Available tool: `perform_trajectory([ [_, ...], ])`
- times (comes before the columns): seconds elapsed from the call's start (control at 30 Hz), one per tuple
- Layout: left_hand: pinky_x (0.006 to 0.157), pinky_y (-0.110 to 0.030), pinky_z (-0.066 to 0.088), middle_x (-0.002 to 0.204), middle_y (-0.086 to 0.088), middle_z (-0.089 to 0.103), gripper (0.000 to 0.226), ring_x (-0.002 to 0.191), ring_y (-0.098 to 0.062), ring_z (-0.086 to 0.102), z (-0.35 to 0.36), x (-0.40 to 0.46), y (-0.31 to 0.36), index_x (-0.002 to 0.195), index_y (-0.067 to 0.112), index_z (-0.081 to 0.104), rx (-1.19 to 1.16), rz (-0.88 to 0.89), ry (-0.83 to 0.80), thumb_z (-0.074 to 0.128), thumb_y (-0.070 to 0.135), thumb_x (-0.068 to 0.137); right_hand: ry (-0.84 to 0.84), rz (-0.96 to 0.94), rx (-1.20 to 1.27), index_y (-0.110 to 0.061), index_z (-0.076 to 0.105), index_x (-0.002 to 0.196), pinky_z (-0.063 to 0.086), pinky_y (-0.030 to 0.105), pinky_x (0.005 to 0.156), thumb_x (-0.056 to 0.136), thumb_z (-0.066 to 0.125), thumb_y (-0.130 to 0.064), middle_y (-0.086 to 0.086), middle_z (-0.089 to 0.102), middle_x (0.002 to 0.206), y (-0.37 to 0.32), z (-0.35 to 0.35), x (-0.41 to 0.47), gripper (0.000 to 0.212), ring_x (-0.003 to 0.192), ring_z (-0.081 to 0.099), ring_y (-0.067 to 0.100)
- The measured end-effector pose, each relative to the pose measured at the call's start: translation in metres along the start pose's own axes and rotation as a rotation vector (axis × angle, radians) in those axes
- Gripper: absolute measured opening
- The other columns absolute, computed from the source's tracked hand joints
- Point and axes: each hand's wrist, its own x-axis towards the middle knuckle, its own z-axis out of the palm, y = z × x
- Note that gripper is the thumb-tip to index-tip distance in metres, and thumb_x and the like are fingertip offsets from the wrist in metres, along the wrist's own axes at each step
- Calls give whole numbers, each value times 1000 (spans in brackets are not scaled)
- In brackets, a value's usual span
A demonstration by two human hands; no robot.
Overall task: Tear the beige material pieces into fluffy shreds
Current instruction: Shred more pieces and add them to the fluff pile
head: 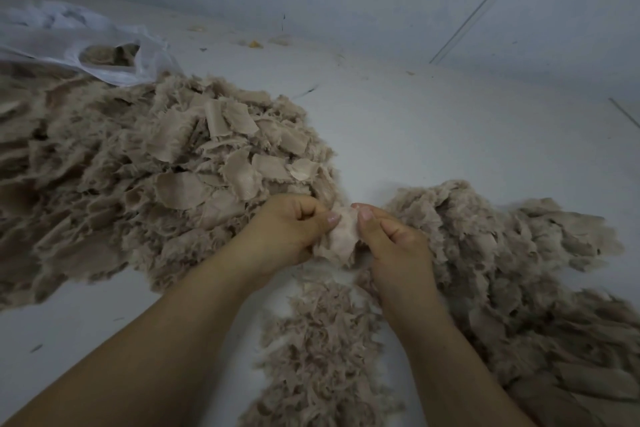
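Currently both hands on one piece, held betw. them just above the floor. L hand pinches its left edge, R hand its right edge, thumbs on top, fingers curled under. Piece spans the gap side to side; long axis looks roughly vertical, fuzzy lower end hanging. Hands equally near. Judgement: tear needs a pull apart, L–R. Untorn pile to the left, shreds right and below.
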Motion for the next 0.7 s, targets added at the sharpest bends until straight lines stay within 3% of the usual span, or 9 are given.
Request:
perform_trajectory([
  [0.1,35,-18,27,48,-1,34,25,38,-10,25,-1,1,3,81,-6,56,-68,23,38,53,12,98,5,-46,-79,-3,76,77,56,30,79,99,60,-23,7,76,98,-2,2,-1,33,94,72,18],
  [0.2,35,-18,25,47,-1,31,22,37,-10,23,-3,0,4,80,-2,54,-88,13,39,54,12,97,60,-45,-51,-10,74,71,54,21,66,100,60,-20,5,75,83,-3,3,-3,33,75,70,12],
  [0.27,37,-17,23,46,0,30,22,35,-11,23,-4,-2,5,78,0,53,-105,-3,28,54,11,97,95,-36,-51,-20,73,66,55,25,70,100,60,-19,8,75,89,-3,4,-2,37,82,70,18],
  [0.37,37,-17,23,45,-1,29,32,33,-11,23,-3,-2,6,66,3,52,-137,-33,16,54,9,97,150,-29,-57,-24,71,60,56,41,84,100,60,-18,13,72,96,-3,6,-2,42,93,68,28],
  [0.5,36,-17,22,46,0,29,34,32,-11,22,0,-4,8,63,5,50,-143,-55,12,53,8,97,189,5,-37,-25,72,60,50,34,72,101,59,-23,5,69,87,-3,5,-2,42,74,62,20],
  [0.6,37,-18,20,45,0,28,34,32,-10,21,0,-4,11,63,6,53,-156,-83,14,53,7,97,199,22,-35,-25,72,60,52,38,82,101,58,-22,1,68,86,-1,5,-1,43,87,66,24],
  [0.7,36,-17,19,43,1,28,31,32,-8,20,-2,-5,13,64,4,54,-160,-102,15,54,5,96,198,18,-32,-25,70,59,49,35,80,101,57,-19,6,67,90,-1,5,0,45,88,65,22],
])
